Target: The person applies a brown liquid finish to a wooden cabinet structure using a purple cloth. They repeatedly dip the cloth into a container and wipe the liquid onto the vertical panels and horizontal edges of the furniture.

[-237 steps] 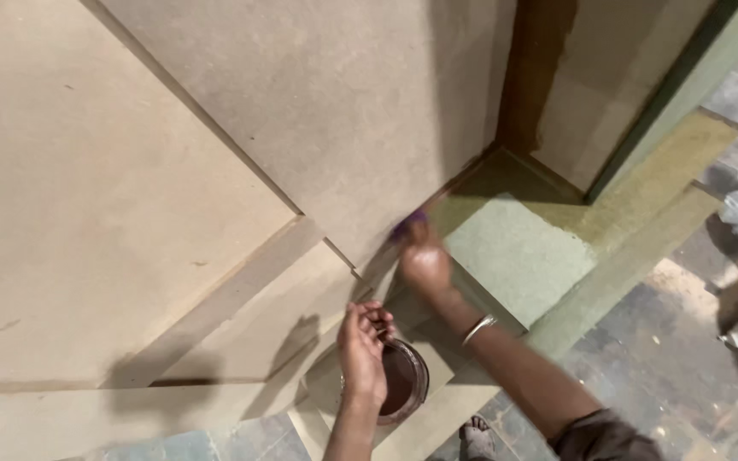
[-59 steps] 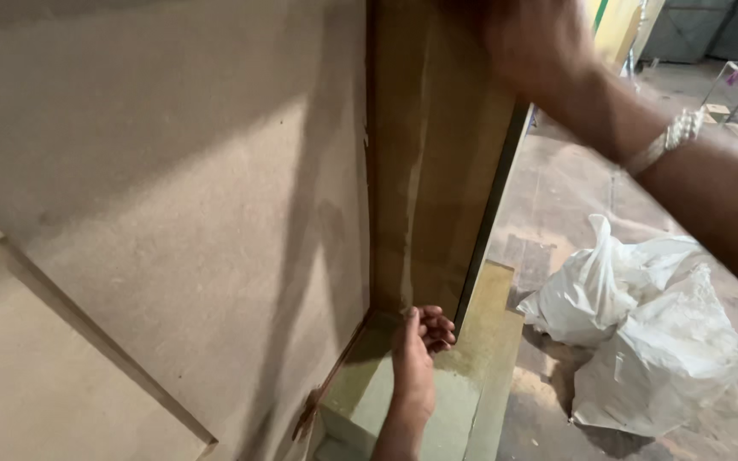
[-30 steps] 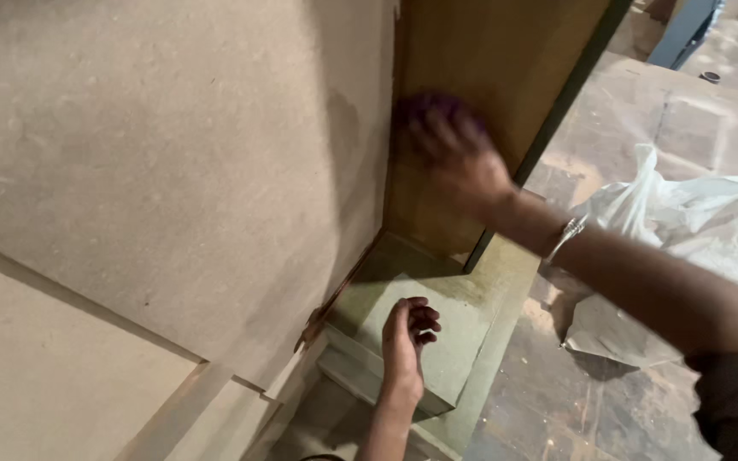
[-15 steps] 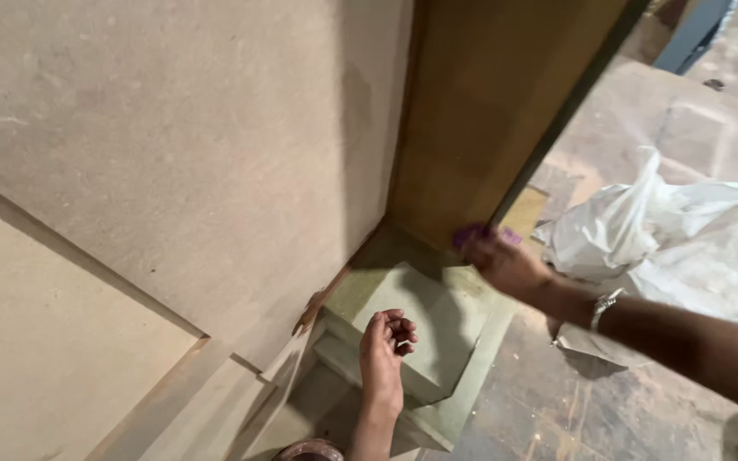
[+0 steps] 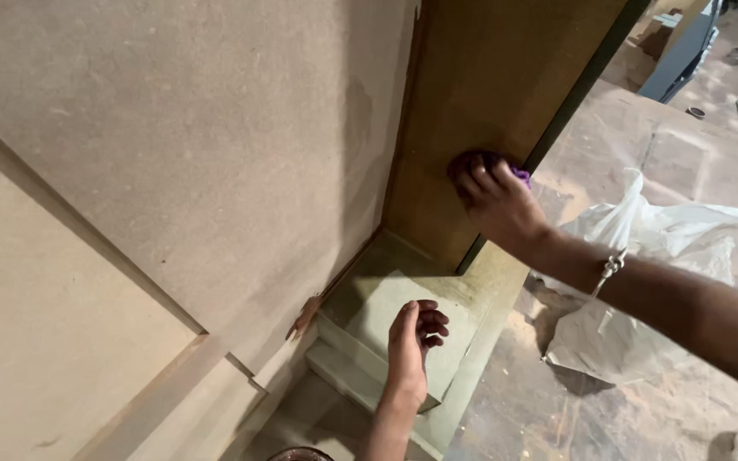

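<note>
- Whereas half a second ago the right hand (image 5: 499,203) was low by the green base (image 5: 403,312), head view now shows it back up on the brown side panel (image 5: 489,85), so rubbing goes on.
- Its fingers press a purple cloth (image 5: 518,173) flat against that panel, which looks darker, seemingly coated, beside the pale board (image 5: 198,145).
- Below the panel, the left hand (image 5: 412,337) hovers loosely curled, empty.

Your purple cloth (image 5: 518,174) on a brown panel (image 5: 506,85).
Beside it: tan board (image 5: 172,154), pale green base (image 5: 386,307), white bag (image 5: 668,248).
</note>
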